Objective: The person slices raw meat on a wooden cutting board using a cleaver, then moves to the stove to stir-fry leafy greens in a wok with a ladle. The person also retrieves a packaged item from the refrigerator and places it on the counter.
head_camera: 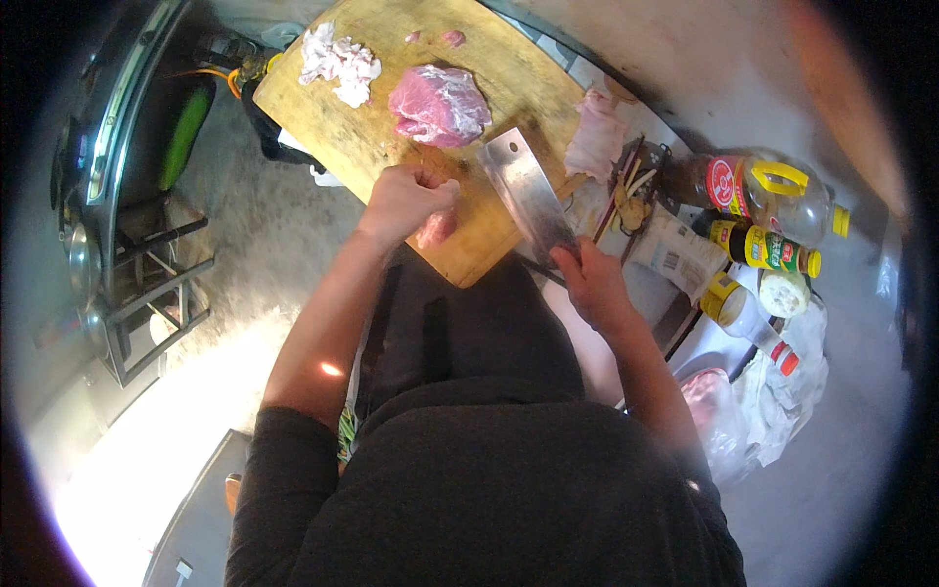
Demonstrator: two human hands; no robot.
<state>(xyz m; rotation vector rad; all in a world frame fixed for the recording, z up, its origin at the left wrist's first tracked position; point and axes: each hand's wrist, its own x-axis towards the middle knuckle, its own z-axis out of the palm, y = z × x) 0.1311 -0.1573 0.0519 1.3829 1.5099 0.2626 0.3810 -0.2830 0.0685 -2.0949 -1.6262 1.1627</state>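
My right hand [590, 282] grips the handle of a metal cleaver [528, 191], its broad blade held over the right part of a wooden cutting board [477, 264]. My left hand [411, 202] has its fingers closed on a piece of raw meat [438, 226] near the board's close edge. Beyond the hands lies a large chunk of raw meat [440, 106]. White fatty trimmings [339, 62] are heaped at the board's far left, and small meat scraps [453, 38] lie at the far side. A pale sheet of skin or fat [596, 136] rests at the board's right edge.
On the right are a large oil bottle [788, 194], a dark sauce bottle [763, 246], a clear bottle with a red cap [748, 323], a white packet [678, 249] and a plastic bag of meat [711, 411]. A metal rack [158, 293] stands at left.
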